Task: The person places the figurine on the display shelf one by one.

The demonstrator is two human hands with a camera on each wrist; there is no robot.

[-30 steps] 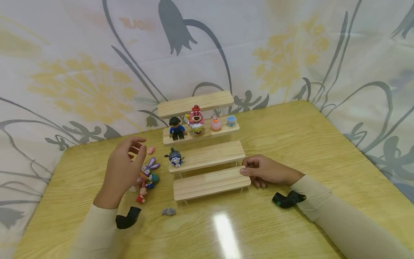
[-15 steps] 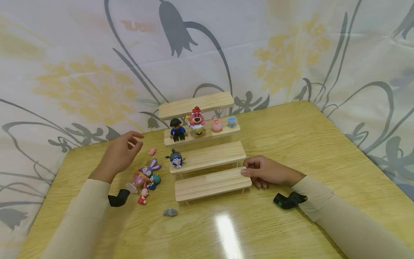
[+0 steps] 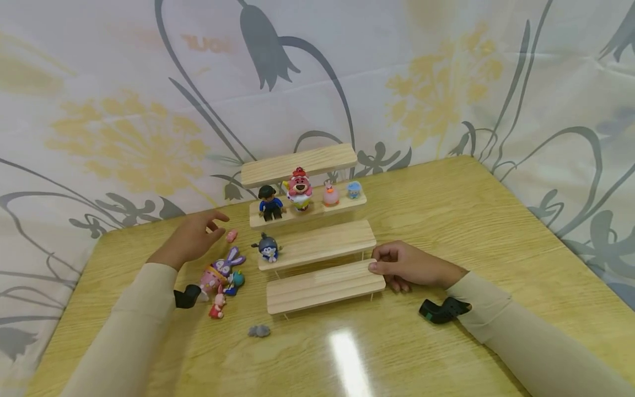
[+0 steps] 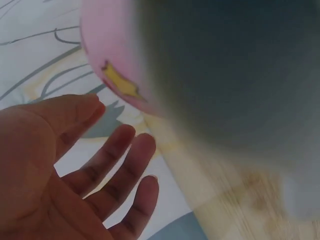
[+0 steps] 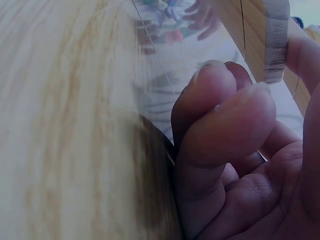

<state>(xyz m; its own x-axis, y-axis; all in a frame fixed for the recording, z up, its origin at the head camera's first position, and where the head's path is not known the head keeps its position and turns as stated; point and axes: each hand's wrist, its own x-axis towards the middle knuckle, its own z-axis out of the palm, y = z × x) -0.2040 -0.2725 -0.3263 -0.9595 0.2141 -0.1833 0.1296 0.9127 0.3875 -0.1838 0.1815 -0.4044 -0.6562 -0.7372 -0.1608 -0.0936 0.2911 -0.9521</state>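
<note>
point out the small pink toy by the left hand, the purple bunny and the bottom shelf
small pink toy (image 3: pixel 231 236), head view, its middle
purple bunny (image 3: pixel 221 268), head view, its face
bottom shelf (image 3: pixel 322 286), head view, bare top

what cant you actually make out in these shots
- Left wrist view: a dark blur right at the lens covers most of the frame; only the open left hand and a pink curved toy show.
- Right wrist view: the right hand fills the frame; of the wooden stand only one board end shows.
- Head view: the small pink piece and grey piece are too small to identify.
</note>
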